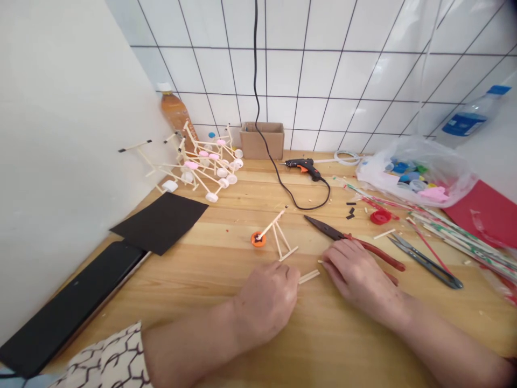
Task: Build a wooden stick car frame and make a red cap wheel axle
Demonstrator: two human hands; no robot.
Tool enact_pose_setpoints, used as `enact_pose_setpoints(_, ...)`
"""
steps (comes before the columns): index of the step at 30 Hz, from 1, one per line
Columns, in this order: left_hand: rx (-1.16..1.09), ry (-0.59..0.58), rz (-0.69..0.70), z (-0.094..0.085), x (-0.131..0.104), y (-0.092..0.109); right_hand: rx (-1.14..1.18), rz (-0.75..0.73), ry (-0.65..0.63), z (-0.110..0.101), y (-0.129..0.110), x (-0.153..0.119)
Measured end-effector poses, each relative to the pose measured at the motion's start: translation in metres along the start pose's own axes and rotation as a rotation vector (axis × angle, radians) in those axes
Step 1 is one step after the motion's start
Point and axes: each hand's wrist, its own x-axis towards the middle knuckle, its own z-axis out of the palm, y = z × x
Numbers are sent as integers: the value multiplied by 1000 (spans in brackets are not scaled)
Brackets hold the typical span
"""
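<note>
Loosely curled fingers are shown on both hands, neither spread wide. By the left hand (269,302), the left end of a pair of short sticks (309,277) is met at the fingertips; whether they are pinched or only touched cannot be told. At the fingertips of the right hand (359,272), the tip of a small stick piece (320,262) is left showing; its hold, too, is hidden by the fingers. Part of the red-handled pliers (333,231) is covered by the same hand.

The paired sticks are laid side by side on the wooden table (194,280), between the hands and to the near right of a small stick frame (271,223). That frame is stood just beyond the left hand, with an orange cap (258,239) joined at its left end.

Very light, dry and fairly stiff wood is suggested by the sticks, so little slipping is to be expected, though thin lengths could be snapped by hard bending. They are best taken between thumb and forefinger near the middle, with the ends left free; the short piece is better held by its very tip. The frame is judged more fragile at its joints and is best gripped along its longest stick, with the struts and cap left unpressed.
</note>
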Motion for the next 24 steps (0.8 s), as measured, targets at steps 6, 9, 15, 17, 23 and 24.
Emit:
enact_pose_setpoints(6,-39,27,-16,2,-1,-1,-59,27,-25,2,-2,-1)
enact_pose_setpoints(9,-57,64,-21,2,-2,-1,25,50,13,-1,-6,-1)
enact_pose_setpoints(15,-41,115,-34,0,-2,0,255,24,7,-6,-19,-3)
enact_pose_setpoints(17,-39,132,-26,0,-2,-1,265,29,-26,-4,-21,-3)
enact_pose_setpoints(23,-54,145,-36,3,-2,-3,249,33,-60,2,-20,0)
enact_pose_setpoints(24,-63,150,-42,4,-2,-4,238,27,-69,2,-20,1)
